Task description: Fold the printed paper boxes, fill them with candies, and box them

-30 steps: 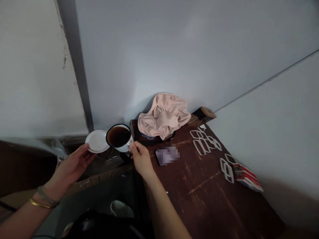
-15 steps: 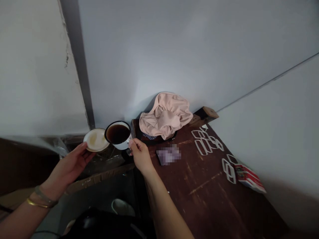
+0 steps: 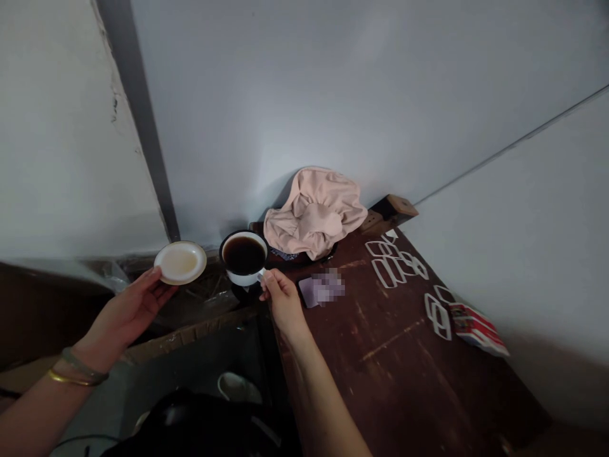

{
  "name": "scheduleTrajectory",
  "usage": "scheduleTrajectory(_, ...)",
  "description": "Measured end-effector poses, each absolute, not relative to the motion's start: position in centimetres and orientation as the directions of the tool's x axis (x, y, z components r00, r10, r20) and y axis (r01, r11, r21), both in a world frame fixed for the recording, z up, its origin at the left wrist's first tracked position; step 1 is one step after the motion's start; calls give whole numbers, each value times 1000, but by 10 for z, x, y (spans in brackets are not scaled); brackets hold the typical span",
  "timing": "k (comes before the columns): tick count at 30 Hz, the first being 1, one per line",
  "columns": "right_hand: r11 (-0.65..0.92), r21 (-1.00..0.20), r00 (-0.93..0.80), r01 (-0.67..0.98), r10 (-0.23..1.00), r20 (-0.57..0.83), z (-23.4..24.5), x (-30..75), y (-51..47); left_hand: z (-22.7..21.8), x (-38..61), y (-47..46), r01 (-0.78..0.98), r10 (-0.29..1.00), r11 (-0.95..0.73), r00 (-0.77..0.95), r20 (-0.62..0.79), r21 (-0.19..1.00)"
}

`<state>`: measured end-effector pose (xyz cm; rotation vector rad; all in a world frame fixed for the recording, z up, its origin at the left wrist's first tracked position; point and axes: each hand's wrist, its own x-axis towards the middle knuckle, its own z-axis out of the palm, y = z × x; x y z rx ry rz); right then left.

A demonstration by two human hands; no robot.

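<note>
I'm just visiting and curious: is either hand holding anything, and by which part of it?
Yes, both: the left hand holds a small white dish by its edge, and the right hand holds a mug by its handle.

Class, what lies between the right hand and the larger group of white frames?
In the head view, a flat purple object, partly pixelated, lies on the brown table.
</note>
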<state>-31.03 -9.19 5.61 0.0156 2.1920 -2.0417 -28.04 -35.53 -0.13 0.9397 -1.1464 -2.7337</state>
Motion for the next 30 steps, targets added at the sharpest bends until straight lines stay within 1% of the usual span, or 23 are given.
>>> scheduleTrajectory(7, 3, -993, -990, 117, -72, -117, 66, -295, -74, 2, -279, -356, -225, -248, -720, -800, -547, 656)
scheduleTrajectory(14, -43, -993, -990, 106, -97, -101, 86, -275, -65, -3, -280, -357, -269, -226, -716, -784, -578, 645)
scheduleTrajectory(20, -51, -986, -986, 159, -64, -156, 110, -239, -43, 2, -279, -352, -298, -191, -707, -793, -579, 642)
scheduleTrajectory(23, -29, -981, -982, 191, -4, -191, 114, -211, -18, 5, -278, -350, -308, -177, -695, -802, -570, 650)
scheduleTrajectory(25, 5, -978, -977, 207, 61, -206, 112, -188, 3, 6, -278, -349, -314, -168, -685, -810, -562, 658)
scheduleTrajectory(28, 74, -966, -958, 246, 173, -231, 105, -153, 39, 8, -276, -346, -327, -148, -668, -822, -551, 668)
scheduleTrajectory(30, 113, -953, -928, 281, 284, -240, 97, -129, 63, 11, -275, -342, -336, -130, -660, -829, -543, 672)
